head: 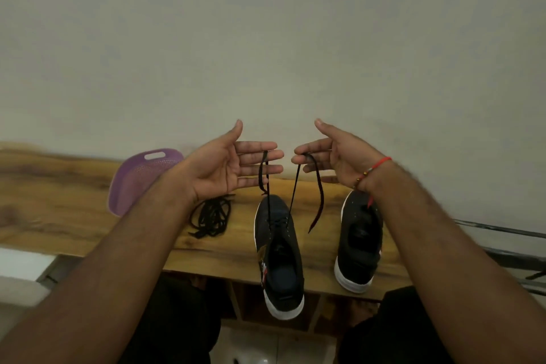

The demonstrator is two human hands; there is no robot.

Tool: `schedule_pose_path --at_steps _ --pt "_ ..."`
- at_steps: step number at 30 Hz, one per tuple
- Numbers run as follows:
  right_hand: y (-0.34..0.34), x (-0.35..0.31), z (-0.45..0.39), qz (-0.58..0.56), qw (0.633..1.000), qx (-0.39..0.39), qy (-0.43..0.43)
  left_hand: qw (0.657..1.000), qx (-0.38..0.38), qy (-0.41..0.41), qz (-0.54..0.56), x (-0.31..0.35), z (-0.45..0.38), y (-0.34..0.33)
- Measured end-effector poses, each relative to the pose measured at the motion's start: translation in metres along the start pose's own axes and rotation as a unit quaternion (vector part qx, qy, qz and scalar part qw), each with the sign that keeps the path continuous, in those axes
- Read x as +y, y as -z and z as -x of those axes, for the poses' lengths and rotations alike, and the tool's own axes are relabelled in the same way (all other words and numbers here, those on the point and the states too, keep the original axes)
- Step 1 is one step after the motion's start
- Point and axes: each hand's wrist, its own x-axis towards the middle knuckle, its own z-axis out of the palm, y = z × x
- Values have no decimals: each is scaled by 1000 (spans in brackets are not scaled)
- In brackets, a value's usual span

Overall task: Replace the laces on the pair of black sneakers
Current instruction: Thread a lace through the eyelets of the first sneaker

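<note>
Both my hands are raised above the table with palms turned inward and fingers straight. One black lace [293, 192] is threaded through the front eyelets of the nearer black sneaker [279, 257]. One end of it hangs over the fingers of my left hand [227, 165], the other over the fingers of my right hand [334, 156]. Neither hand curls around the lace. The second black sneaker [359, 239], with no lace visible, stands to the right, partly behind my right wrist.
A loose pile of black laces [211, 217] lies left of the sneakers. Behind it, a purple plastic basket [136, 180] leans against the wall. The wooden table [59, 201] runs along the wall; the nearer sneaker's heel overhangs its front edge.
</note>
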Motion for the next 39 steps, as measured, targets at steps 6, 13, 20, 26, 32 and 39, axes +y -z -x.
schedule_pose_path --at_steps 6,13,20,26,32,39 --pt "1 -42 27 -27 999 4 39 999 -19 -42 24 47 28 -18" --pt "-2 -89 51 -37 993 -9 114 996 -16 -70 48 92 47 -28" --pt "-5 -116 52 28 982 26 185 989 41 -129 -53 109 54 -38" --pt "-13 -120 45 74 962 115 239 966 138 -175 -128 107 52 -44" --pt "-23 -126 37 40 938 178 295 950 197 -203 -132 116 40 -51" --pt "-28 -133 28 10 914 204 350 933 225 -259 -111 116 31 -62"
